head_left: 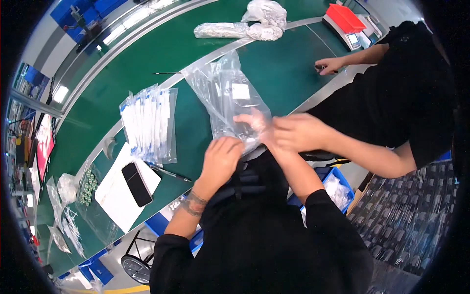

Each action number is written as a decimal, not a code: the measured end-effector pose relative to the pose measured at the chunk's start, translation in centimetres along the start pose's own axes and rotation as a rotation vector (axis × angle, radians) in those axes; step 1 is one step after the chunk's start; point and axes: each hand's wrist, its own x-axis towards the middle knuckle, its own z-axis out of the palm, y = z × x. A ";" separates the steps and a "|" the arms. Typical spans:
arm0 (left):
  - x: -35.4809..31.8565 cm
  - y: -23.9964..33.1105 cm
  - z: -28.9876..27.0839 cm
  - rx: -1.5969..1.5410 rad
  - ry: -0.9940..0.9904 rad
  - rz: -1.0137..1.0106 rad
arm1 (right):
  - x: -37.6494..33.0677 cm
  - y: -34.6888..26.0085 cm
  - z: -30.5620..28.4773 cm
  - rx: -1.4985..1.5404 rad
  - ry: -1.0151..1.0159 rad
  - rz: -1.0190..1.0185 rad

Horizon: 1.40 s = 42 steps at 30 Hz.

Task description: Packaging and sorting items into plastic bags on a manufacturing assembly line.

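Observation:
A large clear plastic bag (223, 93) with a white label lies on the green table in front of me. My left hand (223, 156) has its fingers curled and pinches the bag's near edge. My right hand (255, 123) reaches over or into the bag's near right part, fingers stretched out and apart; I cannot tell whether plastic covers it. A co-worker's hand (296, 132) comes from the right, close against my right wrist and the bag's edge. What lies inside the bag is hard to make out.
Left of the bag lies a stack of clear packets (149, 122) with blue-and-white contents. Nearer are a pen (171, 173), phone (137, 184) and white paper (115, 196). Wrapped bundles (264, 29) lie at the back; a red tray (345, 18) rests on a scale. The co-worker stands close on the right.

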 end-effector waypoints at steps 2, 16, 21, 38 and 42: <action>-0.6 0.6 0.4 -0.079 0.019 -0.033 | -1.1 -3.4 2.3 0.057 -0.182 -0.171; -7.2 0.7 0.4 -0.424 0.247 -0.557 | 5.2 -3.4 -2.6 -0.704 0.363 -0.606; -12.8 1.0 -1.4 -0.398 0.348 -0.742 | -1.6 0.3 -2.6 -0.766 0.453 -0.574; -26.8 -3.9 -12.7 0.465 1.027 -1.160 | -8.0 4.2 11.3 -0.778 -0.178 -1.045; -30.4 -7.4 -17.6 0.500 1.088 -1.192 | -3.4 4.1 13.7 -0.675 -0.002 -0.818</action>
